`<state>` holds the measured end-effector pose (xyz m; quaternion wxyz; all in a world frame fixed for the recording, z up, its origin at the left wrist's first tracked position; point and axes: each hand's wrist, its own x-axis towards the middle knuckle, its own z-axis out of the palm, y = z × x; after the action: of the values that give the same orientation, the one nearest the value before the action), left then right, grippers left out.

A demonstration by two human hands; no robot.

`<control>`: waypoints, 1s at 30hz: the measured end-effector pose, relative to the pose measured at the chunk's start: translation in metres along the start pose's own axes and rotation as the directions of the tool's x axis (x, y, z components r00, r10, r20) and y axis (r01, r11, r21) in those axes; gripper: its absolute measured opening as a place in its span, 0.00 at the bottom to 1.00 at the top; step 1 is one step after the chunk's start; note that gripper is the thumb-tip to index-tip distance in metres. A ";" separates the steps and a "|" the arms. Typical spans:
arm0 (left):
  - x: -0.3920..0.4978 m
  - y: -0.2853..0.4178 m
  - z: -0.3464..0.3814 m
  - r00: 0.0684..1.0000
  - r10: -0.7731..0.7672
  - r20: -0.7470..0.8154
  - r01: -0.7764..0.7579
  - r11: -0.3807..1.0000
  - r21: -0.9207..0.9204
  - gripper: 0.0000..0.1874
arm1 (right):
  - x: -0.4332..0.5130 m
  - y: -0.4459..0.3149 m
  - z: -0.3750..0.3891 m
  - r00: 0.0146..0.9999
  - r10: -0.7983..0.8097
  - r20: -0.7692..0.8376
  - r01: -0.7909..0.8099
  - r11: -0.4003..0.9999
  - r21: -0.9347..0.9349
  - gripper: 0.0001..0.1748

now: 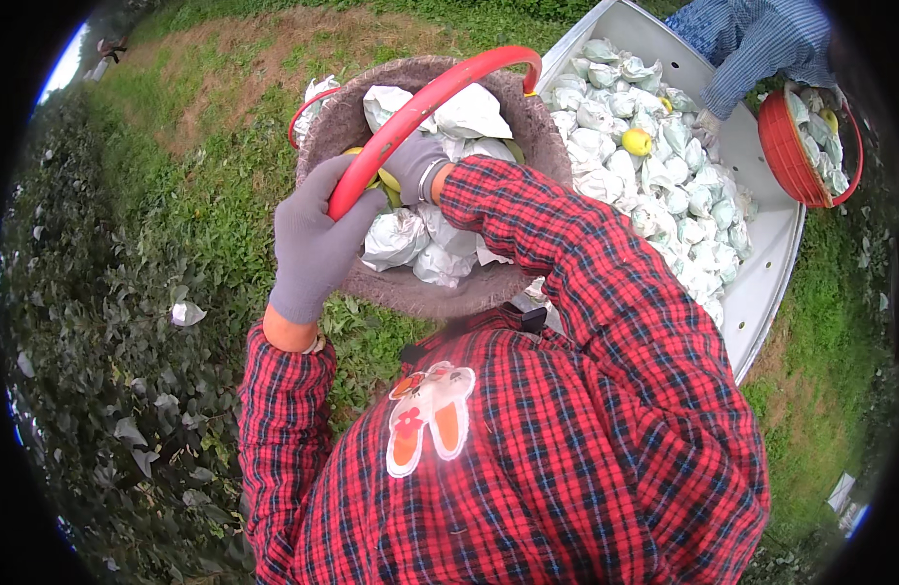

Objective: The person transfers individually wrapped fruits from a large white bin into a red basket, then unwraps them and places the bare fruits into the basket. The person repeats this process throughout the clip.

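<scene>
Grey-gloved, my left hand is closed around the red handle of a fabric-lined basket. My right hand, also gloved, reaches down inside the basket; the handle and my left hand partly cover its fingers. Yellow-green fruit shows right beside those fingers, but whether they grip it is hidden. White crumpled bags, apparently wrapped around fruit, fill much of the basket. It hangs in front of my waist, its lining brown and fuzzy.
A pale trailer-like bin at right holds heaped bagged fruit and a bare yellow fruit. Across it, a co-worker in blue reaches in beside a red basket. Dense foliage lines the left; grass lies between.
</scene>
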<state>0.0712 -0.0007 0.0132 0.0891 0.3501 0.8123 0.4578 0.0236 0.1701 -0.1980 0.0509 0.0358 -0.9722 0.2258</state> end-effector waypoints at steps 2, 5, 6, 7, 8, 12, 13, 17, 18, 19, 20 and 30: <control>-0.002 -0.002 -0.001 0.998 -0.064 0.012 0.064 0.998 -0.004 0.20 | -0.007 0.007 -0.012 0.993 -0.024 0.118 0.017 0.998 0.060 0.45; -0.004 -0.005 -0.001 1.000 0.006 -0.017 -0.006 1.000 -0.001 0.19 | -0.036 0.017 -0.054 0.997 -0.070 -0.027 0.070 0.738 0.672 0.47; -0.005 -0.004 -0.002 1.000 0.004 -0.017 -0.004 1.000 0.020 0.19 | -0.059 0.018 -0.068 0.993 0.099 0.057 -0.092 0.387 0.918 0.46; -0.006 -0.004 -0.003 1.000 0.007 -0.015 -0.006 0.999 0.040 0.19 | -0.075 0.025 -0.084 0.988 0.084 0.128 -0.129 0.007 0.992 0.42; -0.006 -0.004 -0.002 1.000 0.013 -0.009 -0.013 0.998 0.056 0.18 | -0.101 0.031 -0.097 0.987 0.059 0.151 -0.124 -0.333 0.935 0.40; -0.008 -0.003 -0.001 0.997 -0.071 -0.013 0.070 0.997 -0.033 0.17 | -0.187 0.056 -0.125 0.989 -0.139 -0.055 -0.102 -0.899 0.425 0.45; -0.007 -0.003 -0.001 0.998 -0.052 -0.018 0.052 0.999 -0.002 0.17 | -0.200 0.061 -0.126 1.000 -0.027 0.004 -0.026 -0.897 0.440 0.45; -0.009 -0.005 -0.003 0.991 -0.124 -0.041 0.125 0.992 0.005 0.16 | -0.245 0.076 -0.126 0.944 0.326 0.048 0.239 -0.777 0.582 0.42; -0.010 -0.006 -0.003 0.991 -0.122 -0.049 0.123 0.992 0.011 0.16 | -0.254 0.084 -0.124 0.919 0.393 0.026 0.301 -0.743 0.598 0.41; -0.011 -0.007 -0.003 0.991 -0.122 -0.061 0.123 0.992 0.018 0.16 | -0.263 0.094 -0.121 0.873 0.486 0.040 0.358 -0.694 0.625 0.40; -0.012 -0.008 -0.004 0.988 -0.134 -0.076 0.137 0.990 0.036 0.15 | -0.275 0.109 -0.117 0.890 0.455 -0.014 0.372 -0.709 0.599 0.41; -0.018 -0.011 -0.008 0.949 -0.228 -0.220 0.267 0.949 0.167 0.11 | -0.275 0.247 0.021 0.428 0.899 0.095 -0.607 0.207 0.767 0.53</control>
<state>0.0754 -0.0217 0.0059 0.0299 0.2048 0.8956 0.3938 0.2722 0.3950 -0.3565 0.0971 -0.4825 -0.6540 0.5745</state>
